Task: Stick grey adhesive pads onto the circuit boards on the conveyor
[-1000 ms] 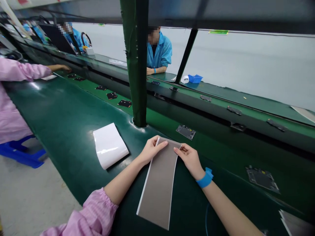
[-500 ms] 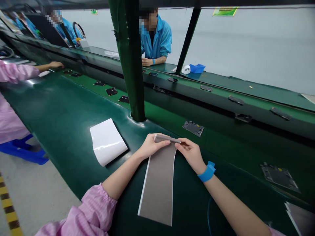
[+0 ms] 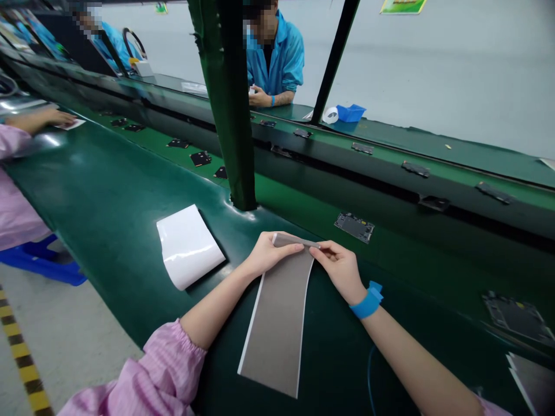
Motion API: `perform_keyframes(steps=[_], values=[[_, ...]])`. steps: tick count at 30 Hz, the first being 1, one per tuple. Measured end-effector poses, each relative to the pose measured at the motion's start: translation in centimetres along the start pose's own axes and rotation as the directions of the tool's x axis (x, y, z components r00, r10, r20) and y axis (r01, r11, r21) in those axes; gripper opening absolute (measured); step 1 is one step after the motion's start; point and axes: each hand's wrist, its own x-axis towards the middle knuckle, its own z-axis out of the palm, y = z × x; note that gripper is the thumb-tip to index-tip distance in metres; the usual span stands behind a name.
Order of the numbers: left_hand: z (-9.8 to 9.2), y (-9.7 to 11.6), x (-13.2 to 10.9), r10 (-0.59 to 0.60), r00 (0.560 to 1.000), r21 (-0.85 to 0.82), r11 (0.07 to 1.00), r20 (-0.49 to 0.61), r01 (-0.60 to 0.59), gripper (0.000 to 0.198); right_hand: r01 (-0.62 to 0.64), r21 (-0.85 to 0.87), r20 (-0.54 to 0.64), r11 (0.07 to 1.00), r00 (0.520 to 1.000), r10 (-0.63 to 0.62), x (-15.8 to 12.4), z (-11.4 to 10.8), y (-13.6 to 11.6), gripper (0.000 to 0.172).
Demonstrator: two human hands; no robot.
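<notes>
A long grey sheet (image 3: 280,323) with white side edges hangs toward me, its far end bent over. My left hand (image 3: 271,254) grips that end at its left corner, thumb lying across the top. At the right corner, my right hand (image 3: 340,266) pinches the same end between thumb and fingers. A blue wrist strap (image 3: 367,300) circles my right wrist. Left of my hands, a glossy white sheet (image 3: 188,248) with a curled edge lies on the green table (image 3: 108,231). Beyond my right hand lies a circuit board (image 3: 354,226).
Another circuit board (image 3: 518,318) and grey sheets (image 3: 535,381) are at the right. A dark green post (image 3: 229,115) rises from the table. Several small boards line the green strip behind it. A co-worker's hand (image 3: 60,117) is at far left; a person in blue (image 3: 277,58) sits opposite.
The boards on the strip near me have shifted right. My hands keep their hold on the grey sheet, almost unmoved. The co-worker's hand at left has drawn back leftward.
</notes>
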Motion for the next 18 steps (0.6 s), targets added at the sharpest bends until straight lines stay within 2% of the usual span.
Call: perform_keyframes(steps=[7, 13, 18], values=[[-0.2, 0.3, 0.0, -0.006, 1.000, 0.037, 0.999, -0.026, 0.007, 0.028, -0.003, 0.048, 0.062, 0.999, 0.998, 0.000, 0.4, -0.6, -0.3, 0.051], [-0.3, 0.1, 0.2, -0.003, 1.000, 0.056, 0.998, 0.013, 0.003, 0.030, 0.125, -0.135, 0.102, 0.983, 0.988, -0.112, 1.2, -1.8, -0.7, 0.049], [-0.5, 0.1, 0.2, -0.002, 0.999, 0.072, 0.997, 0.050, -0.001, 0.031, 0.125, -0.232, 0.107, 0.965, 0.989, -0.102, 1.2, -2.5, -1.3, 0.050]])
